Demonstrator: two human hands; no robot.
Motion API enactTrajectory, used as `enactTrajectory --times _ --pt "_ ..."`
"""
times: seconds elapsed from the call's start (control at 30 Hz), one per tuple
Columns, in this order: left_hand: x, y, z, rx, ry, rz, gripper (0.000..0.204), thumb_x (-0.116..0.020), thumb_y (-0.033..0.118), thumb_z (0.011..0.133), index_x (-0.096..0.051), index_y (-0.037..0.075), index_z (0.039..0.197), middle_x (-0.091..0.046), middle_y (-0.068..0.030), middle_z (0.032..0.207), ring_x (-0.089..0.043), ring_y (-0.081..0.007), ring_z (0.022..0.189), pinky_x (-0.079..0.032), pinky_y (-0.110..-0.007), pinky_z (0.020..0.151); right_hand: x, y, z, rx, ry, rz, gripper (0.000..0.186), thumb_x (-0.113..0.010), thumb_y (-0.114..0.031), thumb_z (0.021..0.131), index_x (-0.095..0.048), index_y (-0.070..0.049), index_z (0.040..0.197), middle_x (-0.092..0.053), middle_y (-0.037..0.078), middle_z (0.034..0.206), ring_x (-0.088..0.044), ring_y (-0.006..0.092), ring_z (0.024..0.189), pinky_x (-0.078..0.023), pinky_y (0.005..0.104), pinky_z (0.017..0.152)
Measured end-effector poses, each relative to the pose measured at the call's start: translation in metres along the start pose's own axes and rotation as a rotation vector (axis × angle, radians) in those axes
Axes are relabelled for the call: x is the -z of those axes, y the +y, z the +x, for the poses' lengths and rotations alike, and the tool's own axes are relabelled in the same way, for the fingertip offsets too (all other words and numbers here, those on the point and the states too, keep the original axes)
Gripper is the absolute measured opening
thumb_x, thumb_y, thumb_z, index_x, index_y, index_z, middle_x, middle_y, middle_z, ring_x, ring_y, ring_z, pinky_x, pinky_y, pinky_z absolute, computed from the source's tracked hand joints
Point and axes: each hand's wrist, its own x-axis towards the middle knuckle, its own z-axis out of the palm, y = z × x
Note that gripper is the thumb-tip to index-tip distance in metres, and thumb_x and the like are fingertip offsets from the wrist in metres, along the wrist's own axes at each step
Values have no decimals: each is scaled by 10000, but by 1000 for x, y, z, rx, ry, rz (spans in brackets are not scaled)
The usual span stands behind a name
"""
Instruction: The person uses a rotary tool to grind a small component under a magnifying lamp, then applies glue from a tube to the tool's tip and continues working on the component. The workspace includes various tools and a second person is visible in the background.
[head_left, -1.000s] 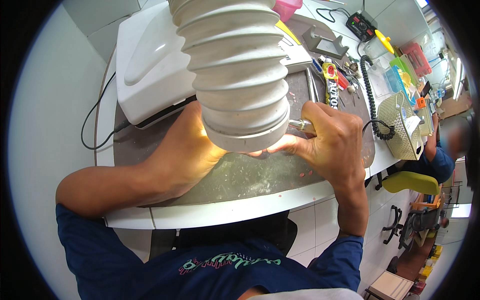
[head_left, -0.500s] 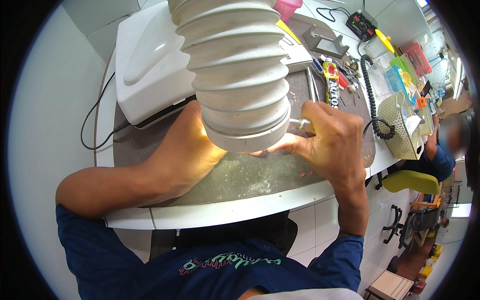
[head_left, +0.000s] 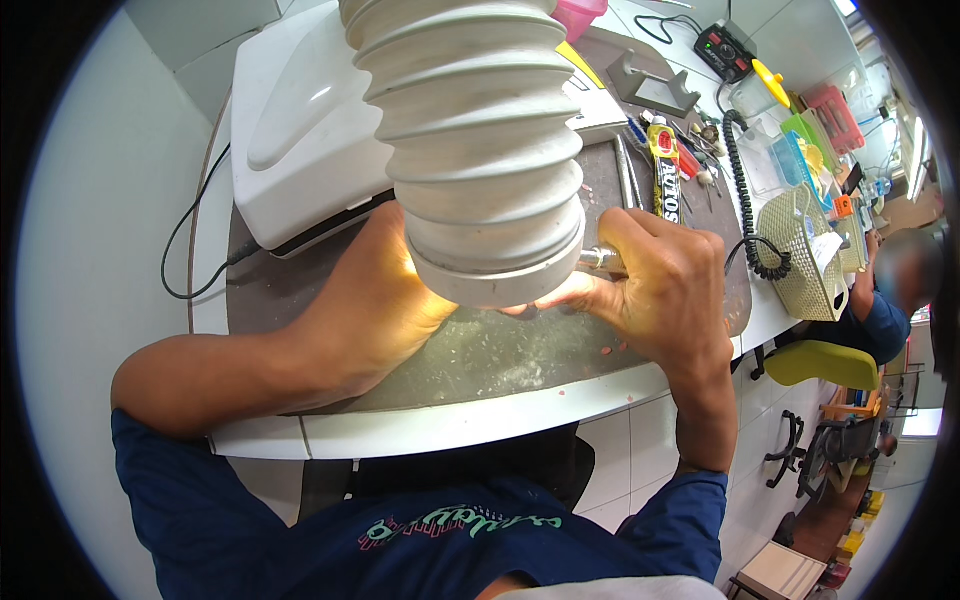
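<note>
A white workbench [head_left: 440, 425] carries a dark, dust-speckled work mat [head_left: 500, 350] along its near edge. Hanging over the middle of the mat is a wide, pale ribbed extraction hose [head_left: 475, 150], its round mouth just above the hands. Toward the far left corner of the bench sits a white moulded machine housing [head_left: 300, 120], a black cable [head_left: 195, 250] looping off its left side.

The left hand [head_left: 375, 300] lies on the mat with its fingers tucked under the hose mouth; whether it grips anything cannot be told, since the hose hides the fingertips. The right hand [head_left: 665, 290] is closed around a silver rotary handpiece [head_left: 600, 260], whose metal barrel pokes out leftward toward the hose mouth; its working tip is hidden.

Beyond the right hand, a black coiled cord [head_left: 745, 215] runs toward the far right edge, beside a pale woven basket [head_left: 800, 250]. A yellow tube [head_left: 665, 170] lies near the mat's far edge, with small tools just beside it. Pink crumbs [head_left: 610, 350] dot the mat near the right hand.
</note>
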Motion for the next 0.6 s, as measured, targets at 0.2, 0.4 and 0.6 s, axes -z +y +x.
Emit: enactTrajectory --times 0.2,0.4,0.6 --pt "1 0 0 -16 -5 24 119 -641 -14 864 -669 -17 979 -704 -45 899 -601 -79 837 -480 -263 768 1 -1 1 1 -15 10 667 -705 -705 659 -516 -66 623 -526 42 522 -562 211 418 -408 331 395" --pt "1 -1 0 -2 26 27 134 -652 -5 862 -665 -22 995 -702 -43 926 -589 -76 846 -476 -265 776 -3 2 0 -24 48 10 687 -712 -718 640 -480 -72 605 -509 37 509 -546 208 403 -395 332 387" --pt "0 0 0 14 8 -13 145 -660 1 862 -662 -23 1005 -699 -47 937 -586 -78 859 -475 -267 786 -3 2 -1 -15 35 -5 690 -712 -720 635 -479 -72 604 -506 37 507 -539 206 399 -390 327 384"
